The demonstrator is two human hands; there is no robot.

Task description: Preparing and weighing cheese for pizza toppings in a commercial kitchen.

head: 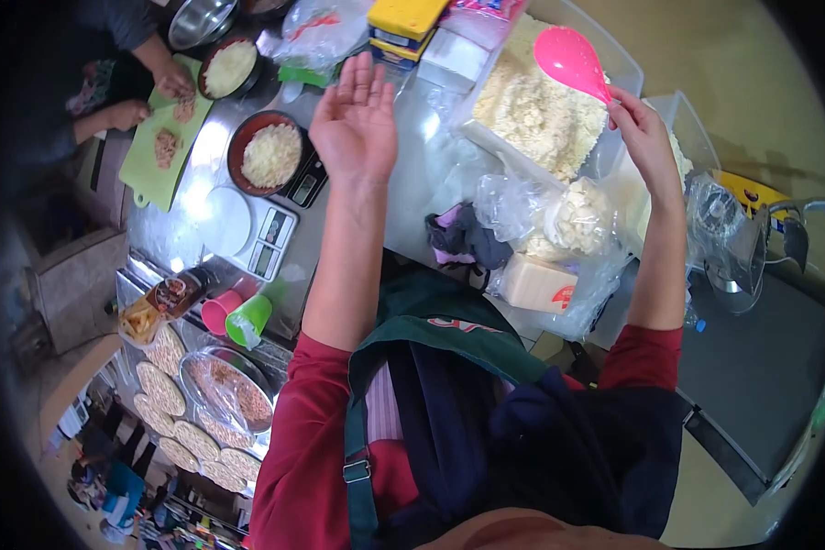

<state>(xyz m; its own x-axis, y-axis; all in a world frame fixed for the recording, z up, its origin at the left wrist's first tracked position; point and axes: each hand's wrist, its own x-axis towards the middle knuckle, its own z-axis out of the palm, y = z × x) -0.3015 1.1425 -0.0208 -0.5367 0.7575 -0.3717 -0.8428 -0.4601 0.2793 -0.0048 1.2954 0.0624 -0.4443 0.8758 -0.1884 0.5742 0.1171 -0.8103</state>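
Observation:
My left hand (357,120) is raised palm up above the steel table (419,172), its fingers spread slightly and nothing in it. In my right hand (636,127) is the handle of a pink plastic scoop (570,58), held over a large clear plastic bin (622,55) of pale shredded or crumbled food (522,96). Left of my left hand, a dark bowl with a red-brown inside (237,161) holds white grated food (271,156) and sits on a black digital scale (307,189). Near it lies a white kitchen scale (268,240).
At the upper left a co-worker's hands (132,115) work over a green cutting board (144,161). Lower left are pink (221,313) and green (247,321) cups, a covered metal bowl (227,388) and several round flat breads (196,440). A second bin (694,134) stands right.

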